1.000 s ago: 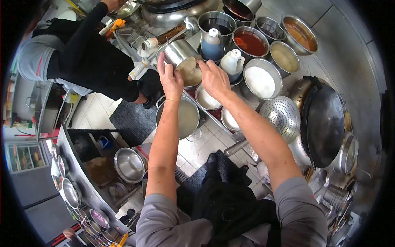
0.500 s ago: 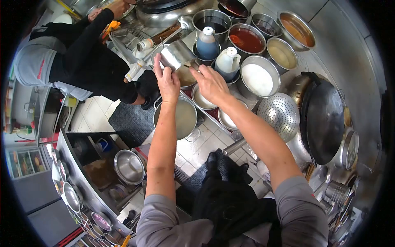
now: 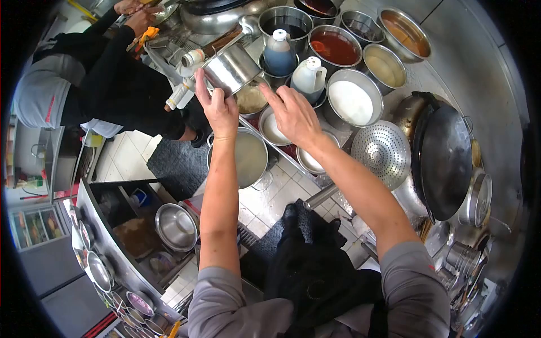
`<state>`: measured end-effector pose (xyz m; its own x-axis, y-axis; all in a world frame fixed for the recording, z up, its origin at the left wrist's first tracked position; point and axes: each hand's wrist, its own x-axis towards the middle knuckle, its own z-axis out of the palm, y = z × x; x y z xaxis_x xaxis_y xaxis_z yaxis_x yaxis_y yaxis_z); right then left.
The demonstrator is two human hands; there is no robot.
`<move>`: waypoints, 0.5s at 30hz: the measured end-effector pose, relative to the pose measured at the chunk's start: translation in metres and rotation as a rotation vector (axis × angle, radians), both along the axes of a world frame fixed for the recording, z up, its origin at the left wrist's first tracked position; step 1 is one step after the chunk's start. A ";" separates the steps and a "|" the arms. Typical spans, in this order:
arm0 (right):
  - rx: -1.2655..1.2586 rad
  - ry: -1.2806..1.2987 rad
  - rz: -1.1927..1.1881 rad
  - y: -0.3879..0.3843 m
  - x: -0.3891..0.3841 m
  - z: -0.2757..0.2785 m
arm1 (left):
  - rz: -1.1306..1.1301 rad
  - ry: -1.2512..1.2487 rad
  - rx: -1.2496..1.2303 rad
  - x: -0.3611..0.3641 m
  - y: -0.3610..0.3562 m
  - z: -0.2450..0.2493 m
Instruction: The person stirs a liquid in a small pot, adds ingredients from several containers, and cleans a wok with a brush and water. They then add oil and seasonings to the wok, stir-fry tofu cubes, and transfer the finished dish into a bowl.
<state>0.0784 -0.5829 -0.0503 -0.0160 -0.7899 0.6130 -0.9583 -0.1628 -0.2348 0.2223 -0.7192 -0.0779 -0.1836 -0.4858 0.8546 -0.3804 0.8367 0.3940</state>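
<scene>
Both my hands are raised around a shiny steel pot (image 3: pixel 232 69), tilted over a pan of pale contents (image 3: pixel 251 99). My left hand (image 3: pixel 221 114) is closed at its near lower side, with one finger stretched along the metal. At the right end of the pot, my right hand (image 3: pixel 294 117) is closed around what looks like its short handle; the fingertips are partly hidden. Behind the pot stand a bottle of dark liquid (image 3: pixel 279 56) and a white-topped bottle (image 3: pixel 308 79). Below my wrists is a large two-handled pot of cloudy liquid (image 3: pixel 249 158).
A container of red liquid (image 3: pixel 335 45) and one of white contents (image 3: pixel 352 101) stand at the right. Beyond them are a perforated strainer (image 3: pixel 381 152) and a dark wok (image 3: pixel 446 160). A co-worker (image 3: pixel 112 84) stands at the left, beside a floor mat (image 3: pixel 177 163).
My hands and the steel pot have shifted left, and the pot has turned, showing more of its side. The co-worker's hands have moved and show more fully.
</scene>
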 end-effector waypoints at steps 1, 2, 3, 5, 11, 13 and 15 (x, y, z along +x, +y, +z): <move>0.001 0.001 0.000 -0.002 -0.002 -0.002 | 0.000 0.001 0.001 -0.001 0.000 0.002; 0.036 -0.006 -0.015 -0.004 -0.004 -0.004 | -0.011 -0.004 -0.013 0.000 0.003 0.002; 0.065 -0.014 -0.034 -0.004 -0.003 -0.004 | -0.026 -0.009 -0.032 0.001 0.004 0.003; 0.004 -0.015 -0.016 -0.003 -0.004 0.000 | -0.012 -0.019 -0.035 0.002 0.004 0.004; 0.030 -0.024 -0.033 0.006 0.002 0.003 | -0.011 -0.015 -0.011 0.001 0.007 0.008; -0.011 -0.064 -0.032 0.007 0.007 0.002 | -0.030 -0.013 -0.014 0.003 0.008 0.010; -0.054 -0.085 -0.015 0.004 0.003 0.003 | -0.027 0.016 -0.011 0.001 0.011 0.011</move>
